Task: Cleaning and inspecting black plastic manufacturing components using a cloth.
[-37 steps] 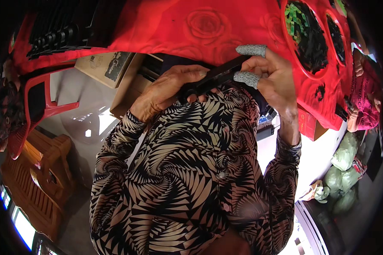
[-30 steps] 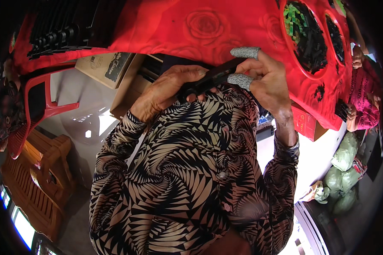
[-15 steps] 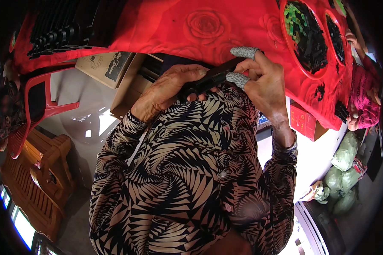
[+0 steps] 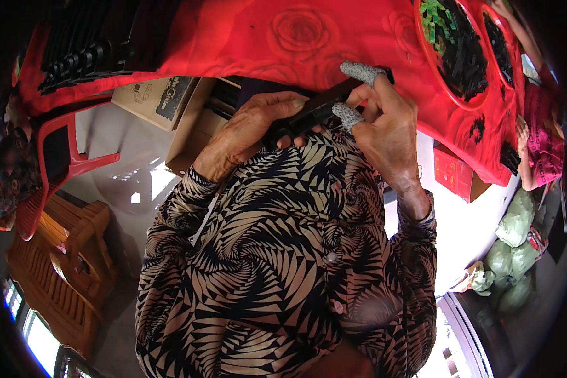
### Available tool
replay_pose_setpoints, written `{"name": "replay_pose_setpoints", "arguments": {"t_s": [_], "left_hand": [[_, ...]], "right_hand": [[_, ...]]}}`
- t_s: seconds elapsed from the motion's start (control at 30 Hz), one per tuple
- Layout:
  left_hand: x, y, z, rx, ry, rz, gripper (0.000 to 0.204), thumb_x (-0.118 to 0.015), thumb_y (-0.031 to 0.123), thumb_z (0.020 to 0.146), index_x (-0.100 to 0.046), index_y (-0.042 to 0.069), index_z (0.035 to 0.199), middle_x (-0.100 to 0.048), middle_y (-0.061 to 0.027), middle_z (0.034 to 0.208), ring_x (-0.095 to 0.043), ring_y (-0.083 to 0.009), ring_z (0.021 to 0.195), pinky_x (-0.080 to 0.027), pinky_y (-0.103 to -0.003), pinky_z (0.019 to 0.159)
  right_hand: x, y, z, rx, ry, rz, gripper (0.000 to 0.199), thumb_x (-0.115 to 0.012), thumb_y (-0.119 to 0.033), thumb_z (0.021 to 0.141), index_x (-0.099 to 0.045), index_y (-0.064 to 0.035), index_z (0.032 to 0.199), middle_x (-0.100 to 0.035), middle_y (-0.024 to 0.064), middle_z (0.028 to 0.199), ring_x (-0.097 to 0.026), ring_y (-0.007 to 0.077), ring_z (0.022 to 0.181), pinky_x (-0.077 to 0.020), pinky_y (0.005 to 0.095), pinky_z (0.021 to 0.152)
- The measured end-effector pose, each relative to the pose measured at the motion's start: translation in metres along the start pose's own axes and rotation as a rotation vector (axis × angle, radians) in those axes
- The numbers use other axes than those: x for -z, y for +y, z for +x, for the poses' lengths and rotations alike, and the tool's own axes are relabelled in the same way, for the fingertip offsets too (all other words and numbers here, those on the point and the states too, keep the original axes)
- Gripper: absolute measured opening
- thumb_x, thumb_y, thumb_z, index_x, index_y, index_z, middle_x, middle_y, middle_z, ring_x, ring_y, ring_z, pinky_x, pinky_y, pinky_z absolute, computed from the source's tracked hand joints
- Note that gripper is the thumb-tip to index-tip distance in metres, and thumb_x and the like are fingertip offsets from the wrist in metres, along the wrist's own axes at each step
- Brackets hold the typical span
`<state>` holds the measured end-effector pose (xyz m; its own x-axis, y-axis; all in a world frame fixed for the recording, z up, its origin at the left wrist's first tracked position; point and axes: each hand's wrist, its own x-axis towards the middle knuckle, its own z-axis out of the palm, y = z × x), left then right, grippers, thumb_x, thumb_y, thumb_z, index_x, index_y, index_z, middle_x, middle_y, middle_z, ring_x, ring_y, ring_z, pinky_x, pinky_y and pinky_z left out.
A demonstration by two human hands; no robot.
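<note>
A long black bar-shaped part (image 4: 315, 113) with a rounded knob at its near end lies slantwise in front of my chest, close to the table edge. My left hand (image 4: 255, 123) grips its lower left end, thumb on top and fingertips curled underneath. My right hand (image 4: 390, 123) is closed around its upper right portion. Grey knitted covers sit on the right thumb (image 4: 346, 116) and index finger (image 4: 361, 72). Whether the right fingers also pinch a small piece is hidden.
A red rose-patterned tablecloth (image 4: 227, 47) bears stacked black parts (image 4: 88, 57) at the left. Red-rimmed trays (image 4: 420, 44) of black and green pieces stand at the right. Nearby are a cardboard box (image 4: 142, 101), a red chair (image 4: 82, 165), a red carton (image 4: 448, 173) and another person's pink sleeve (image 4: 538, 157).
My right thumb has slid slightly left and up along the black part. My left hand keeps its hold. The other person's arms at the far right have shifted.
</note>
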<state>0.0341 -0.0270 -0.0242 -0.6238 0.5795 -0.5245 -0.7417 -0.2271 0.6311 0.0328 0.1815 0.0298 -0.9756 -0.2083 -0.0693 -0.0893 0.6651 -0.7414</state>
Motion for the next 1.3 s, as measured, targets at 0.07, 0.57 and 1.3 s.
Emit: {"name": "replay_pose_setpoints", "arguments": {"t_s": [0.07,0.57,1.3], "left_hand": [[0.001,-0.001,0.001,-0.008,-0.007,-0.006,0.029,-0.044,0.016,0.099,-0.056,-0.005,0.115,-0.069,-0.0109,0.095,-0.060,-0.0096,0.068,-0.044,-0.018,0.052],[0.002,-0.001,0.002,-0.025,-0.006,0.007,0.040,-0.046,0.023,0.099,-0.050,-0.007,0.126,-0.068,-0.0163,0.099,-0.062,-0.0135,0.068,-0.044,-0.018,0.050],[0.005,0.001,0.004,-0.025,-0.017,0.038,0.036,-0.050,0.024,0.098,-0.055,-0.006,0.119,-0.067,-0.0122,0.099,-0.060,-0.0105,0.067,-0.043,-0.016,0.050]], "right_hand": [[-0.001,0.001,0.000,-0.013,-0.010,-0.008,0.046,-0.062,0.005,0.067,-0.061,-0.0016,0.113,-0.065,0.0085,0.073,-0.057,0.0203,0.053,-0.0457,0.0337,0.052],[0.001,0.010,0.004,-0.145,0.034,0.326,0.055,-0.060,0.012,0.067,-0.058,-0.0007,0.121,-0.066,0.0060,0.077,-0.048,0.0041,0.051,-0.0394,0.0221,0.049],[0.004,0.004,0.009,-0.060,-0.074,0.212,0.061,-0.049,0.011,0.062,-0.056,0.0019,0.122,-0.068,0.0119,0.072,-0.053,0.0082,0.047,-0.0413,0.0255,0.047]]}}
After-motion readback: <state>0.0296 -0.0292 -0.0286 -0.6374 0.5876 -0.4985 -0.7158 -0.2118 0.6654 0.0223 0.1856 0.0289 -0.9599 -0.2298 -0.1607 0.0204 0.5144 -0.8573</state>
